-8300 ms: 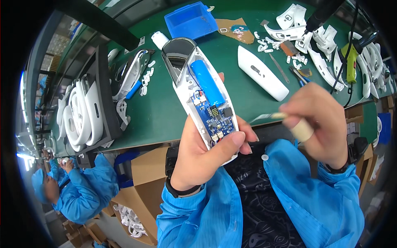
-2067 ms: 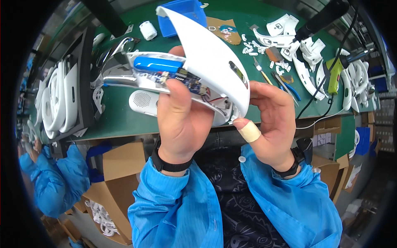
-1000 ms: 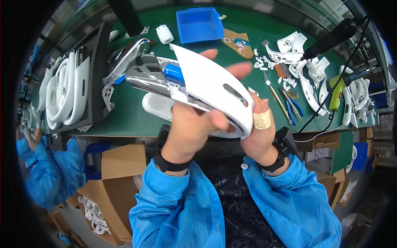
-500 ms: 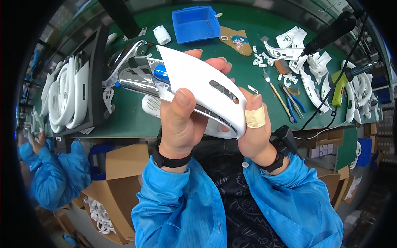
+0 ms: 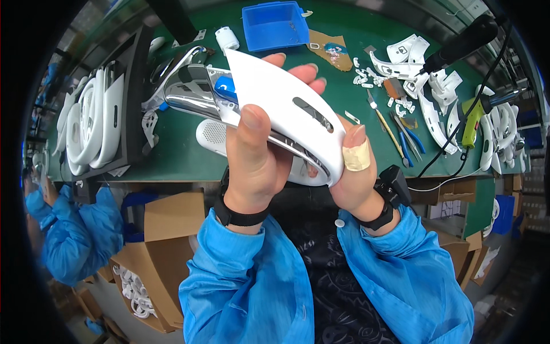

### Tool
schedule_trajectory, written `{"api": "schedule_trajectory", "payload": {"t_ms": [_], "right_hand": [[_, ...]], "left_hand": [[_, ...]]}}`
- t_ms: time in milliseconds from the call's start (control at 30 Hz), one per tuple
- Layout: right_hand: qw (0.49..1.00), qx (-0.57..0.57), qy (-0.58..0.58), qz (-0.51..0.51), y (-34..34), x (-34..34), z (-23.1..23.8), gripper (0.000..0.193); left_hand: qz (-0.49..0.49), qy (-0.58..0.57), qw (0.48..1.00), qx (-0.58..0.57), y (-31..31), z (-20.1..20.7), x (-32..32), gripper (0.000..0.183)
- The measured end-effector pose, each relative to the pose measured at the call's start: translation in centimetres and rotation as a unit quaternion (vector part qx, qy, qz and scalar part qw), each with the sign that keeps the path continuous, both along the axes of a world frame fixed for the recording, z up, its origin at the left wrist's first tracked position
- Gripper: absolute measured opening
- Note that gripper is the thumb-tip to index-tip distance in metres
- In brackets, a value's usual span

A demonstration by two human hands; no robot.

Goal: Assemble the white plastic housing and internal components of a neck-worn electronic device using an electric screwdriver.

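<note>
Both hands hold a curved white plastic housing (image 5: 281, 92) above the near edge of the green bench. It has a long dark slot in its side and a shiny smoked-clear end (image 5: 186, 97). A blue cylinder (image 5: 226, 88) shows in the gap between the white shell and that end. My left hand (image 5: 255, 152) wraps the housing from below, thumb against its lower edge. My right hand (image 5: 355, 166) grips the narrow right end; tape covers its thumb. Fingertips show behind the far side. Under the housing, a white part with a perforated face (image 5: 215, 136) is partly hidden.
A blue bin (image 5: 275, 28) and a white cylinder (image 5: 227, 38) stand at the back. On the right lie pliers (image 5: 408, 137), a brush-like tool (image 5: 384, 126), loose white parts and a yellow-green electric screwdriver (image 5: 472, 123). White housings fill a dark tray (image 5: 129, 120) at left; another person's blue sleeve (image 5: 86, 235) is beyond.
The bench and the things on it sit slightly higher in the picture. Both hands keep their grip on the housing, which has barely shifted.
</note>
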State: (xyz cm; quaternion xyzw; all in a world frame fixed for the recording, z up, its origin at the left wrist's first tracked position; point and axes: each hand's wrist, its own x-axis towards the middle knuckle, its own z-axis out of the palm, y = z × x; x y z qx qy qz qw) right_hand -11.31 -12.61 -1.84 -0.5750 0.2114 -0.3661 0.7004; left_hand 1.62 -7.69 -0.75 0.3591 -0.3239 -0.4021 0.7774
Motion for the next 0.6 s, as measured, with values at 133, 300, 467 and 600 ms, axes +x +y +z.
{"api": "schedule_trajectory", "payload": {"t_ms": [133, 300, 467, 600], "right_hand": [[0.999, -0.032, -0.002, 0.027, -0.8, 0.1, -0.1, 0.067], [0.998, 0.0, -0.044, 0.051, -1.3, 0.2, -0.4, 0.064], [0.997, 0.02, -0.011, 0.073, -2.0, 0.2, 0.7, 0.061], [0.996, 0.018, -0.02, 0.083, -2.0, 0.6, 0.7, 0.066]], "left_hand": [[0.013, 0.054, 0.998, -0.018, -0.7, 0.6, -0.3, 0.102], [0.013, 0.1, 0.995, -0.021, -0.9, 0.8, -0.6, 0.105], [0.01, 0.127, 0.992, -0.021, -0.7, 0.5, -0.4, 0.102], [0.009, 0.127, 0.992, -0.026, -0.6, 0.4, -0.4, 0.103]]}}
